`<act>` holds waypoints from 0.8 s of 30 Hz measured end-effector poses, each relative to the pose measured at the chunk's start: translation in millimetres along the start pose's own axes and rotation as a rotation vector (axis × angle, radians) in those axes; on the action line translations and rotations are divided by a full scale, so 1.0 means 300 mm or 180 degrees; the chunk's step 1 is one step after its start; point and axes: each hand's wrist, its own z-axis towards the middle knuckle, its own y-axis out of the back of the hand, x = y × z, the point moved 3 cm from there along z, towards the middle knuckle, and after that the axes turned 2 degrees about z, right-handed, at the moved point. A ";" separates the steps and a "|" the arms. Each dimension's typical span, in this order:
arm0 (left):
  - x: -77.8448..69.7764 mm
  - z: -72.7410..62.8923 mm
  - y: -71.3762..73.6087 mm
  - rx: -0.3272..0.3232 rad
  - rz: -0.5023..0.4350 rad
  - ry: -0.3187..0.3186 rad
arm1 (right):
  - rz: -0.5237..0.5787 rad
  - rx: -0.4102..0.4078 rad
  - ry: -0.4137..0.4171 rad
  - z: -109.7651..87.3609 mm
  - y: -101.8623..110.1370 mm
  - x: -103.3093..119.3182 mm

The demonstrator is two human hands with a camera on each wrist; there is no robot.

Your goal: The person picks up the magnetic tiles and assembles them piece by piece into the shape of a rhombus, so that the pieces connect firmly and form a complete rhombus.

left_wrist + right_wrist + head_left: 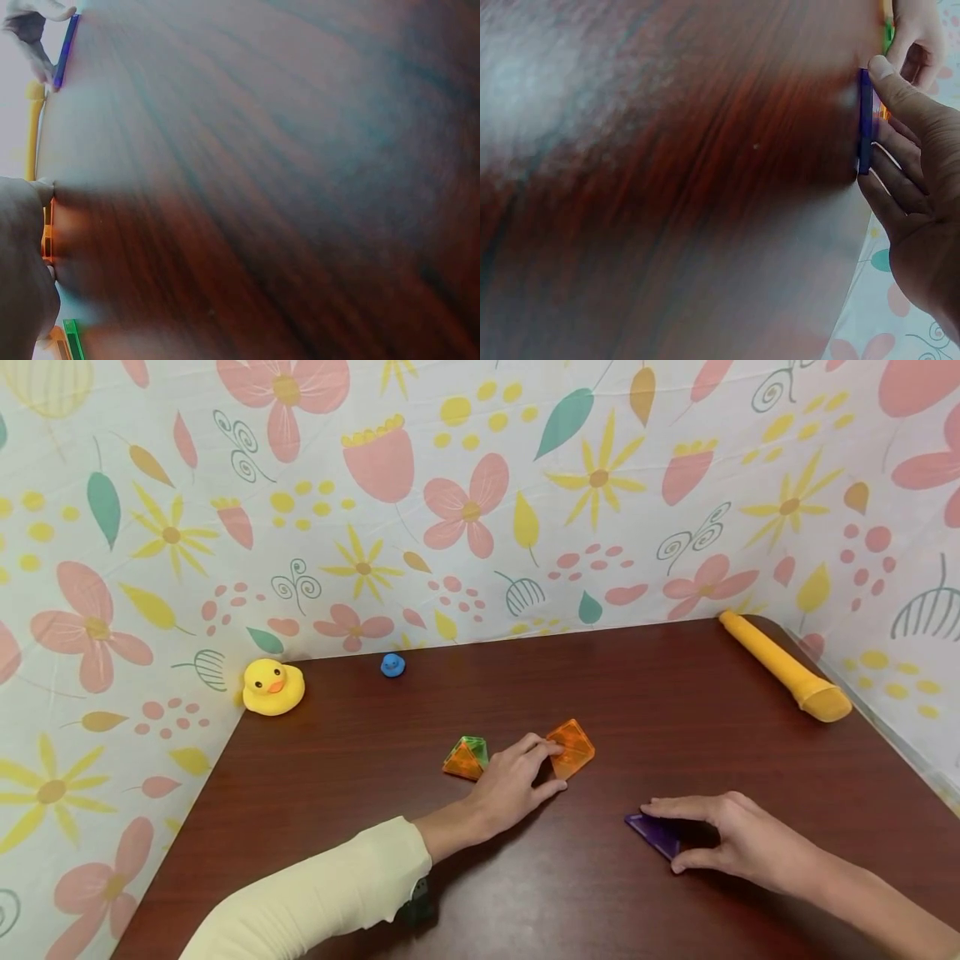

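My right hand (750,839) pinches a purple triangular tile (655,835) between thumb and fingertips at the right of centre. The right wrist view shows the purple tile (865,120) edge-on, thumb at one end and fingers at the other. Near the middle of the table, my left hand (510,785) holds a translucent orange tile piece (574,752), fingers on its left side and thumb by its lower corner. Beyond the left wrist sits a small green and orange tile shape (465,760), its right side partly hidden by the hand.
A yellow rubber duck (273,687) sits at the table's back left corner, with a small blue duck (392,665) along the back edge. A yellow microphone-shaped stick (783,664) lies at the back right. A flower-patterned cloth (465,585) rises behind the brown table (337,727).
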 end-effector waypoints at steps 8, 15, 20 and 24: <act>0.000 -0.001 0.003 -0.0012 0.0010 -0.0007 | 0.0025 -0.0094 0.0073 0.023 -0.004 0.008; 0.000 -0.002 0.002 -0.0007 0.0013 -0.0008 | 0.0064 -0.0099 0.0075 0.031 -0.011 0.010; -0.002 -0.001 0.002 -0.0007 0.0016 -0.0009 | 0.0068 -0.0042 -0.0062 0.035 -0.006 0.004; -0.004 -0.001 0.002 -0.0026 0.0025 -0.0024 | 0.0140 -0.0046 -0.0090 0.040 0.004 0.003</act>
